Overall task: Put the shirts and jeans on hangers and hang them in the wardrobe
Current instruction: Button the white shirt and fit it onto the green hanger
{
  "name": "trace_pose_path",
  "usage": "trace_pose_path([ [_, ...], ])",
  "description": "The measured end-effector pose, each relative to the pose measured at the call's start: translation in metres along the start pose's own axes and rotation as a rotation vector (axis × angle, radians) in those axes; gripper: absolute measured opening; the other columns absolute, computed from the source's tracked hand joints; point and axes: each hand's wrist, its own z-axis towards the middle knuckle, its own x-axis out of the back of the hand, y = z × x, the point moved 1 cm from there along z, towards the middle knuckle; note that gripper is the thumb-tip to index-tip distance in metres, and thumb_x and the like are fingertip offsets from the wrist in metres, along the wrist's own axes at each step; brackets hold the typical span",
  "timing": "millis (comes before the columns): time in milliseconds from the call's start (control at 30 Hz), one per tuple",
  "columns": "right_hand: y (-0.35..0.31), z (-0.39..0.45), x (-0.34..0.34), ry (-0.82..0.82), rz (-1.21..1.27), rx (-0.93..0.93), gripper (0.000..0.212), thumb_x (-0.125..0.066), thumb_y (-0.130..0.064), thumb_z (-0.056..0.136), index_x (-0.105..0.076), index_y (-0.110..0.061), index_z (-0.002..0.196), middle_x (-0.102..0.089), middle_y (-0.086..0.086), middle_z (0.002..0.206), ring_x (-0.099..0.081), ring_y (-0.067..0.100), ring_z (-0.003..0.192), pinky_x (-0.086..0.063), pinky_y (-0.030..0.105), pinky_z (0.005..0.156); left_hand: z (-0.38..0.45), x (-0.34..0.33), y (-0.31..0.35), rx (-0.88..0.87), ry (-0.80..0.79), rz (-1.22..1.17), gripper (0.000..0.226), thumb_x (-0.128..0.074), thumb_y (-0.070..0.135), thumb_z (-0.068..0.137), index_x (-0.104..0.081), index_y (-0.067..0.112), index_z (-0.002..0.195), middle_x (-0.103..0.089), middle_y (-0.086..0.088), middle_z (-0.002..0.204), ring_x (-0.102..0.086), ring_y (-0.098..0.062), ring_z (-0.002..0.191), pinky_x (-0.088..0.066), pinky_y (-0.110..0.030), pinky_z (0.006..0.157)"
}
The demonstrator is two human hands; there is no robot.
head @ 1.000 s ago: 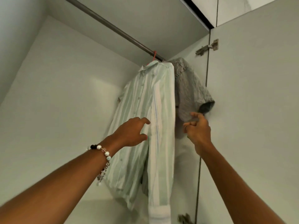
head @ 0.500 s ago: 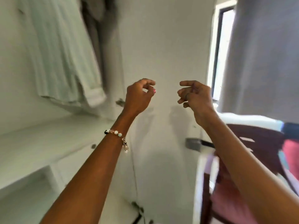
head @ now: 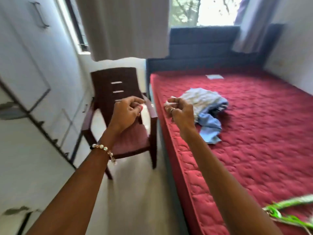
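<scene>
Red mattress (head: 254, 133) lies ahead of you; a heap of clothes (head: 205, 107) rests on it, pale shirt over blue cloth. Your left hand (head: 127, 112) and right hand (head: 180, 111) hover before it, fingers loosely curled, holding nothing; green hangers (head: 284, 212) lie at the near right; a brown chair (head: 118, 116) stands beside the bed.

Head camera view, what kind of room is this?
Most likely a bedroom: a bed with a red mattress, clothes lying on it, a wardrobe along the left wall, and a curtained window.
</scene>
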Motion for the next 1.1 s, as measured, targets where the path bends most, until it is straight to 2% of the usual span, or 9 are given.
trace_pose_path([
  [133,0.050,0.019,0.071,0.146,-0.037,-0.101,0.027,-0.056,0.007,0.076,-0.063,-0.018,0.084,-0.060,0.004,0.066,-0.054,0.016,0.048,-0.041,0.025,0.050,0.023,-0.093,-0.001,-0.003,-0.193,-0.050,0.020,-0.065,0.004,0.084,-0.069,0.022,0.093,-0.068,0.000,0.075,-0.066,-0.017,0.060,-0.051,-0.024,0.062],
  [267,0.095,0.048,0.119,0.287,-0.101,-0.164,0.026,-0.059,0.006,0.081,-0.062,-0.020,0.084,-0.058,0.000,0.065,-0.055,0.019,0.048,-0.045,0.029,0.053,0.053,-0.171,-0.013,0.038,-0.321,-0.058,0.017,-0.066,0.007,0.083,-0.071,0.017,0.096,-0.069,-0.003,0.077,-0.067,-0.024,0.071,-0.052,-0.030,0.069],
  [400,0.133,0.088,0.147,0.398,-0.124,-0.224,0.022,-0.058,0.007,0.082,-0.063,-0.012,0.092,-0.058,0.002,0.070,-0.055,0.020,0.051,-0.043,0.023,0.048,0.095,-0.228,-0.044,0.043,-0.410,-0.003,0.017,-0.066,0.010,0.082,-0.072,0.019,0.095,-0.069,-0.001,0.076,-0.058,-0.009,0.061,-0.047,-0.022,0.066],
  [467,0.154,0.116,0.156,0.449,-0.131,-0.249,0.023,-0.058,0.007,0.082,-0.065,-0.008,0.097,-0.058,0.005,0.072,-0.056,0.018,0.049,-0.046,0.025,0.049,0.123,-0.250,-0.062,0.069,-0.434,0.025,0.017,-0.067,0.010,0.082,-0.073,0.017,0.096,-0.067,0.000,0.074,-0.053,-0.003,0.057,-0.043,-0.019,0.065],
  [567,0.183,0.163,0.164,0.527,-0.164,-0.303,0.024,-0.058,0.007,0.081,-0.065,-0.013,0.093,-0.060,0.009,0.075,-0.056,0.016,0.049,-0.049,0.031,0.054,0.170,-0.275,-0.091,0.119,-0.465,0.071,0.017,-0.066,0.010,0.082,-0.073,0.017,0.096,-0.067,0.000,0.075,-0.055,-0.006,0.061,-0.043,-0.018,0.067],
  [667,0.213,0.212,0.163,0.598,-0.162,-0.372,0.025,-0.059,0.007,0.081,-0.065,-0.016,0.090,-0.060,0.005,0.072,-0.057,0.013,0.046,-0.048,0.036,0.058,0.222,-0.297,-0.119,0.159,-0.509,0.114,0.016,-0.065,0.010,0.084,-0.072,0.016,0.097,-0.069,0.000,0.079,-0.060,-0.008,0.068,-0.045,-0.018,0.069],
  [900,0.262,0.290,0.161,0.662,-0.183,-0.518,0.022,-0.057,0.007,0.083,-0.064,-0.009,0.096,-0.060,0.007,0.074,-0.057,0.015,0.048,-0.037,0.016,0.039,0.309,-0.344,-0.156,0.270,-0.568,0.183,0.022,-0.062,0.010,0.083,-0.069,0.015,0.103,-0.069,0.000,0.083,-0.062,-0.012,0.076,-0.044,-0.020,0.072],
  [1033,0.292,0.331,0.172,0.638,-0.241,-0.598,0.021,-0.056,0.008,0.081,-0.064,-0.009,0.092,-0.061,0.009,0.076,-0.058,0.018,0.051,-0.036,0.013,0.038,0.345,-0.376,-0.176,0.332,-0.606,0.251,0.029,-0.064,0.014,0.082,-0.066,0.014,0.111,-0.071,-0.006,0.093,-0.065,-0.022,0.093,-0.046,-0.026,0.083],
  [1100,0.308,0.352,0.178,0.597,-0.261,-0.633,0.022,-0.056,0.006,0.080,-0.063,-0.015,0.085,-0.063,0.007,0.076,-0.060,0.022,0.056,-0.039,0.017,0.042,0.357,-0.393,-0.185,0.336,-0.617,0.275,0.031,-0.064,0.013,0.082,-0.065,0.013,0.113,-0.071,-0.008,0.095,-0.065,-0.023,0.095,-0.045,-0.026,0.084],
])
